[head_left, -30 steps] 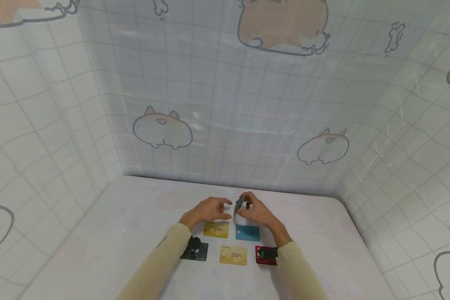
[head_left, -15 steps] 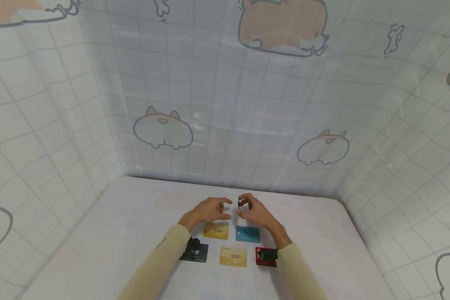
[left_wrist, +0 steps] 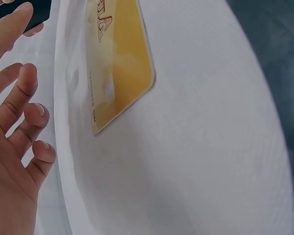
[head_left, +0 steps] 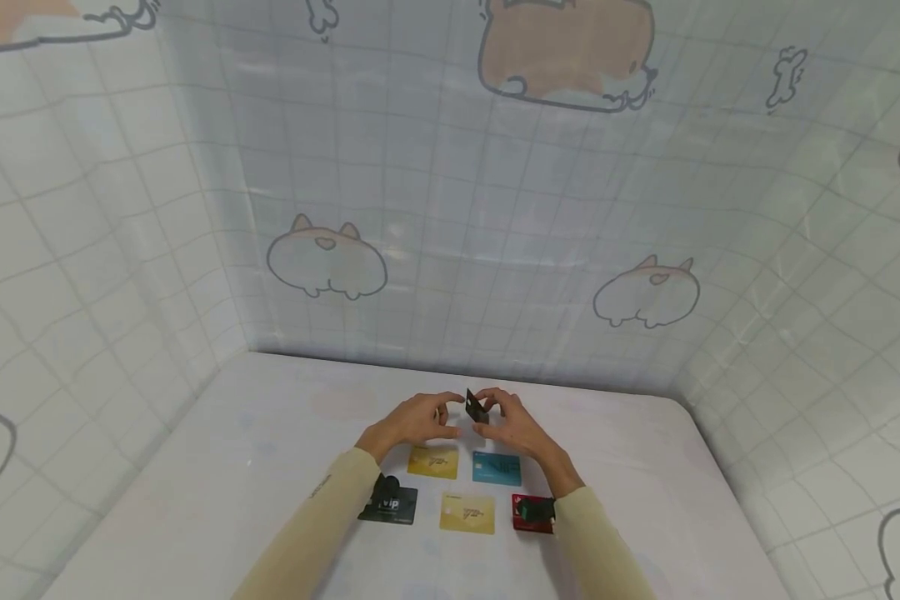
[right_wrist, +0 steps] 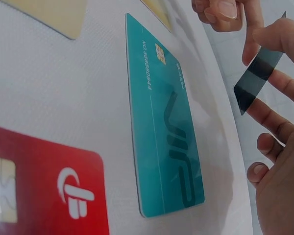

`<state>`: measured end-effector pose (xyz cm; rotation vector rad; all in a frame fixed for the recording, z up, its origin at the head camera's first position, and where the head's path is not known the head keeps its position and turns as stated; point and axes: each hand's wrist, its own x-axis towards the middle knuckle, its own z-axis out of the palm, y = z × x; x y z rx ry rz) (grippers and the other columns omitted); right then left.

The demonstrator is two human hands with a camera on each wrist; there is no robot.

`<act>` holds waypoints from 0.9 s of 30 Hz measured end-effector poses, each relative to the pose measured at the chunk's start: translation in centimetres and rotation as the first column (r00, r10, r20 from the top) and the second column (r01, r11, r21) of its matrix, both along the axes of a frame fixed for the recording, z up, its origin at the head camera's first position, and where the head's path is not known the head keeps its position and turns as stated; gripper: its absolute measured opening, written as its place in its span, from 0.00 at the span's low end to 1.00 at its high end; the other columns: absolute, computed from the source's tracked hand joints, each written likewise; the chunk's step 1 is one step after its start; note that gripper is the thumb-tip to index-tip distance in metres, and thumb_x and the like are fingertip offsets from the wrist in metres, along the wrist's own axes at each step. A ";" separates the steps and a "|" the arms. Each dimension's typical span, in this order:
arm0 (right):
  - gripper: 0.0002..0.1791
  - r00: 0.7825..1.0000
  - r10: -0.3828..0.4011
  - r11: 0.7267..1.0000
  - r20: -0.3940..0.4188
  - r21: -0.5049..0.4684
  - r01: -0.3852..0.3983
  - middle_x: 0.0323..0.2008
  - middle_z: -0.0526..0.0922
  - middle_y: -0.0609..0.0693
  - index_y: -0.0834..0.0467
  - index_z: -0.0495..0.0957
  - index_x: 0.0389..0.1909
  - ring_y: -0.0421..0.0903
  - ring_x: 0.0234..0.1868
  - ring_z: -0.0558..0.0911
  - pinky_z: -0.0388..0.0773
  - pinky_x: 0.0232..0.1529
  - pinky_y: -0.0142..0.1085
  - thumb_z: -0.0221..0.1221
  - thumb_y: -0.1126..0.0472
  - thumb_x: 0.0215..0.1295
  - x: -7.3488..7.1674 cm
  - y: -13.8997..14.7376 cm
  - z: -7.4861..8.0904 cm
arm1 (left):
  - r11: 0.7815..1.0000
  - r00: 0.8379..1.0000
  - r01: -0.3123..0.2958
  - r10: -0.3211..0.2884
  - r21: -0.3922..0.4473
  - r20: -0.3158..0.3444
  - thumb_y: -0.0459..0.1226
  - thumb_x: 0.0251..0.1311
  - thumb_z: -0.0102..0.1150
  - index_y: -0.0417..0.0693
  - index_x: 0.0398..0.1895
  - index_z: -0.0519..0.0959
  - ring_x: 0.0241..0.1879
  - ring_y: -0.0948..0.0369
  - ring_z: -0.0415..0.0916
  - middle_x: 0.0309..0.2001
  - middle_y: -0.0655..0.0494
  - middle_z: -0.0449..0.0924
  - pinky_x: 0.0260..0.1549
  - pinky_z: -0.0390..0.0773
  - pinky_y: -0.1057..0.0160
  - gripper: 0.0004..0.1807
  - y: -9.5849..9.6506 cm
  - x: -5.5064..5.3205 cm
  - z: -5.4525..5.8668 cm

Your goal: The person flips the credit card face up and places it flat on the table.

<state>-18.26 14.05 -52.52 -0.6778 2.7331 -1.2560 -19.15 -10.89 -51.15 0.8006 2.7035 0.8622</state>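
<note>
My right hand (head_left: pixel 519 427) pinches a thin dark card (head_left: pixel 476 407) near the far part of the table; in the right wrist view the thumb lies over the card (right_wrist: pixel 255 81) with fingers behind it. Facing it, my left hand (head_left: pixel 417 420) has its thumb and index finger apart. Its fingertips come close to the card's left side; I cannot tell whether they touch it. Just below the hands lie a yellow card (head_left: pixel 432 462) on the left and a teal VIP card (head_left: pixel 497 468) on the right.
Closer to me, a black VIP card (head_left: pixel 394 507), a pale gold card (head_left: pixel 467 513) and a red card (head_left: pixel 522 525) lie in a row. Wrist gear partly covers the black and red ones. A dog-patterned curtain (head_left: pixel 480 250) rises behind the white table (head_left: pixel 285 417).
The dark card turned in my right fingers: a grey-green face showed first, then its edge, and now a dark face. My left hand stayed nearly still.
</note>
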 end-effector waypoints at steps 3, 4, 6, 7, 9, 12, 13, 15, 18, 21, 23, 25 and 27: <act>0.27 1.000 -0.005 1.000 -0.003 0.010 0.005 0.46 0.76 0.46 0.39 0.73 0.60 0.56 0.53 0.69 0.67 0.53 0.53 0.70 0.50 0.60 -0.1 0.0 0.1 | 1.000 1.000 0.000 0.000 0.008 0.004 0.56 0.59 0.68 0.59 0.72 0.68 0.25 0.65 0.72 0.31 0.64 0.77 0.28 0.73 0.63 0.38 0.0 -0.1 0.1; 0.27 1.000 -0.006 1.000 -0.007 0.020 0.006 0.45 0.75 0.46 0.39 0.74 0.60 0.56 0.53 0.69 0.67 0.53 0.53 0.70 0.49 0.60 -0.1 0.0 0.1 | 1.000 1.000 0.000 0.000 0.006 0.002 0.56 0.59 0.68 0.59 0.73 0.67 0.25 0.65 0.72 0.31 0.64 0.77 0.28 0.73 0.63 0.39 0.0 -0.1 0.2; 0.27 1.000 -0.006 0.999 -0.017 0.035 0.006 0.45 0.75 0.46 0.39 0.74 0.60 0.55 0.52 0.69 0.67 0.53 0.53 0.69 0.47 0.59 -0.2 0.0 0.1 | 1.000 1.000 0.004 -0.004 0.001 -0.002 0.58 0.59 0.67 0.56 0.74 0.66 0.26 0.65 0.72 0.32 0.64 0.77 0.28 0.72 0.63 0.41 0.0 -0.2 0.3; 0.27 1.000 -0.006 0.999 -0.017 0.042 0.007 0.45 0.74 0.45 0.39 0.75 0.60 0.55 0.52 0.68 0.67 0.53 0.52 0.69 0.46 0.59 -0.2 0.0 0.1 | 1.000 1.000 0.007 -0.007 0.003 -0.003 0.58 0.59 0.67 0.55 0.74 0.66 0.26 0.65 0.72 0.33 0.64 0.78 0.28 0.72 0.63 0.42 0.0 -0.2 0.4; 0.28 1.000 -0.009 0.999 -0.014 0.053 0.010 0.45 0.74 0.45 0.39 0.75 0.60 0.55 0.52 0.68 0.68 0.53 0.52 0.69 0.44 0.58 -0.3 -0.1 0.1 | 1.000 1.000 0.015 -0.015 0.003 -0.002 0.59 0.59 0.66 0.53 0.74 0.66 0.26 0.66 0.72 0.33 0.64 0.78 0.28 0.72 0.63 0.43 -0.1 -0.3 0.5; 0.28 1.000 -0.010 0.998 -0.007 0.056 0.010 0.46 0.73 0.46 0.40 0.76 0.60 0.55 0.52 0.67 0.69 0.52 0.52 0.70 0.43 0.57 -0.3 -0.1 0.2 | 1.000 1.000 0.027 -0.027 0.007 -0.002 0.60 0.59 0.66 0.55 0.74 0.66 0.26 0.66 0.72 0.33 0.65 0.77 0.28 0.72 0.64 0.42 -0.1 -0.5 0.5; 0.28 1.000 -0.006 0.999 -0.007 0.053 0.007 0.46 0.73 0.47 0.40 0.77 0.60 0.55 0.51 0.67 0.69 0.52 0.52 0.70 0.44 0.57 -0.3 -0.1 0.2 | 1.000 1.000 0.027 -0.027 0.011 -0.006 0.60 0.59 0.66 0.57 0.73 0.66 0.26 0.65 0.72 0.33 0.65 0.77 0.28 0.72 0.63 0.42 -0.1 -0.6 0.5; 0.28 1.000 0.001 0.999 -0.012 0.051 -0.001 0.47 0.73 0.48 0.41 0.77 0.60 0.55 0.51 0.67 0.70 0.52 0.53 0.70 0.44 0.57 -0.4 -0.1 0.1 | 0.999 1.000 0.027 -0.026 0.020 -0.010 0.60 0.58 0.66 0.58 0.73 0.67 0.26 0.65 0.71 0.33 0.64 0.77 0.28 0.72 0.63 0.41 -0.1 -0.7 0.4; 0.29 1.000 0.012 0.998 -0.021 0.056 -0.010 0.48 0.74 0.49 0.43 0.78 0.60 0.55 0.51 0.67 0.69 0.52 0.55 0.70 0.44 0.57 -0.6 0.0 0.1 | 0.999 1.000 0.020 -0.020 0.043 -0.011 0.60 0.58 0.67 0.60 0.71 0.69 0.26 0.64 0.71 0.33 0.64 0.77 0.28 0.72 0.63 0.40 -0.1 -0.9 0.3; 0.29 1.000 0.016 0.998 -0.023 0.060 -0.014 0.49 0.74 0.50 0.44 0.78 0.60 0.56 0.52 0.68 0.68 0.54 0.56 0.69 0.43 0.57 -0.8 0.1 0.0 | 0.998 1.000 0.013 -0.013 0.054 -0.010 0.61 0.58 0.66 0.61 0.70 0.70 0.26 0.64 0.71 0.33 0.64 0.77 0.28 0.72 0.62 0.38 -0.1 -1.1 0.2; 0.29 1.000 0.018 0.998 -0.024 0.062 -0.017 0.49 0.74 0.51 0.44 0.78 0.60 0.57 0.53 0.68 0.68 0.54 0.56 0.69 0.43 0.58 -0.9 0.2 -0.1 | 0.999 1.000 0.005 -0.004 0.052 -0.012 0.61 0.58 0.66 0.62 0.69 0.70 0.27 0.64 0.71 0.33 0.64 0.77 0.29 0.72 0.62 0.37 -0.1 -1.2 0.2; 0.29 1.000 0.020 0.998 -0.024 0.064 -0.018 0.49 0.74 0.51 0.45 0.78 0.60 0.58 0.53 0.67 0.67 0.54 0.55 0.70 0.43 0.58 -1.1 0.2 -0.1 | 0.999 1.000 0.001 0.000 0.047 -0.015 0.61 0.58 0.66 0.62 0.68 0.71 0.28 0.64 0.71 0.33 0.65 0.76 0.29 0.72 0.62 0.36 -0.1 -1.2 0.2; 0.29 0.999 0.017 0.997 -0.027 0.074 -0.015 0.49 0.73 0.51 0.45 0.78 0.60 0.57 0.52 0.67 0.68 0.53 0.54 0.70 0.43 0.58 -1.3 0.2 -0.2 | 0.999 1.000 -0.002 0.002 0.051 -0.015 0.60 0.59 0.65 0.61 0.67 0.71 0.29 0.63 0.71 0.33 0.64 0.76 0.30 0.72 0.62 0.35 -0.1 -1.3 0.3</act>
